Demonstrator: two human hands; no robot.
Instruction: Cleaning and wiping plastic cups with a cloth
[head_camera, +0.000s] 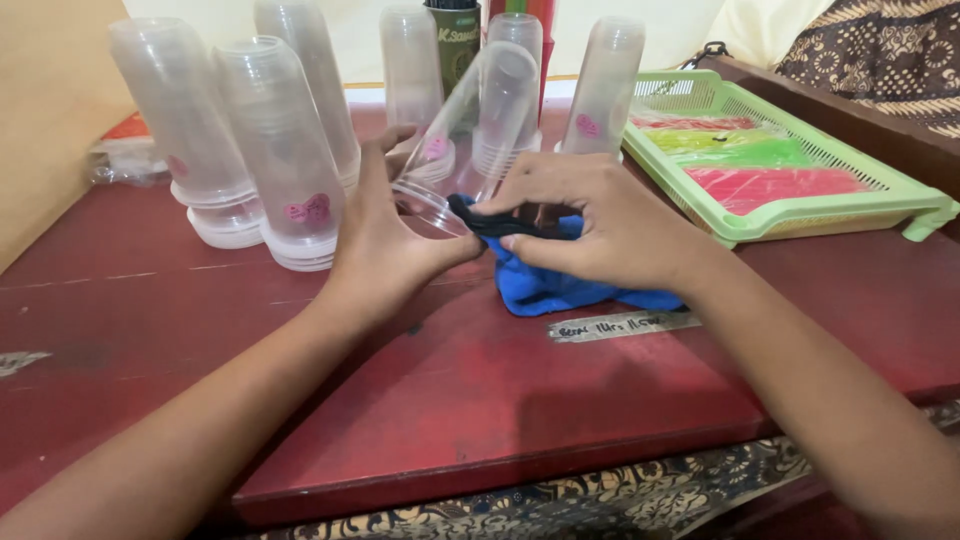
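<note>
In the middle of the frame the left hand (385, 235) grips a clear plastic cup (470, 135) near its rim, fingers curled around the wall, tipping it so the open mouth faces the other hand; held this way, the inside is easy to reach. The right hand (590, 225) has its fingers pinched together on a dark fold of a blue cloth (545, 285), pressing it at the cup's rim, while the rest of the cloth lies bunched on the red table (450, 400) just below. Across the upper left and centre stand stacks of clear cups (275, 150), mouth down, likely to keep their insides clean. At the upper right a green tray (830, 205) holds coloured sheets, set well apart from the hands.
</note>
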